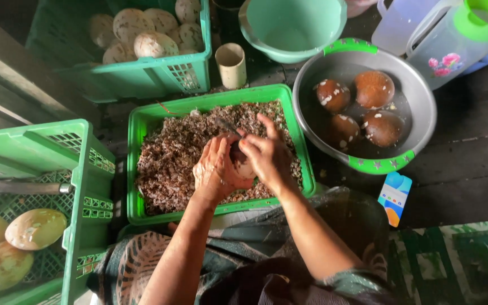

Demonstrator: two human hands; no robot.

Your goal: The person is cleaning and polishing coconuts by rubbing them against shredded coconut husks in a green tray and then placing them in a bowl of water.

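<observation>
Both hands, left hand [216, 169] and right hand [266, 155], work inside the tray's [136, 169] rim.

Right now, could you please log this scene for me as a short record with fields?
left hand: cups a small pale round item
right hand: works a blade against that item
under hands: green tray of brown shavings
grey basin: four brown round pieces in water
rear crate: pale peeled pieces
left crate: larger tan pieces, handled tool
</observation>
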